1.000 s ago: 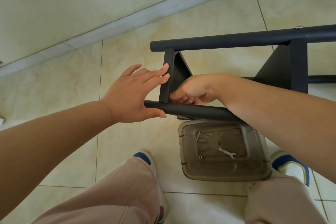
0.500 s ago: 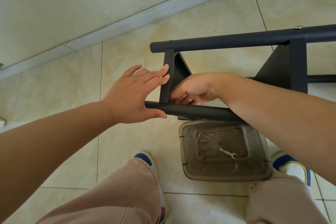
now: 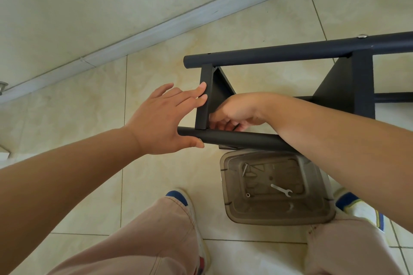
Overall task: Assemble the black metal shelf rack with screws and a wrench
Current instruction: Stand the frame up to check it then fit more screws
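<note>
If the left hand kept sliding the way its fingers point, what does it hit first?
The left hand already has fingertips against the black upright bar of the rack, so that bar stops it; the right hand probably sits just behind.

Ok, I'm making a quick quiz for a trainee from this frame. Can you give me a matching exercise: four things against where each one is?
Things:
1. wrench
2. left hand
3. right hand
4. tub

Places:
A. on the floor between the shoes
B. fingers on the short upright bar, thumb at the end of the near tube
C. lying in the tub
D. tucked behind the near tube at the joint

Pairs: 1-C, 2-B, 3-D, 4-A
</note>
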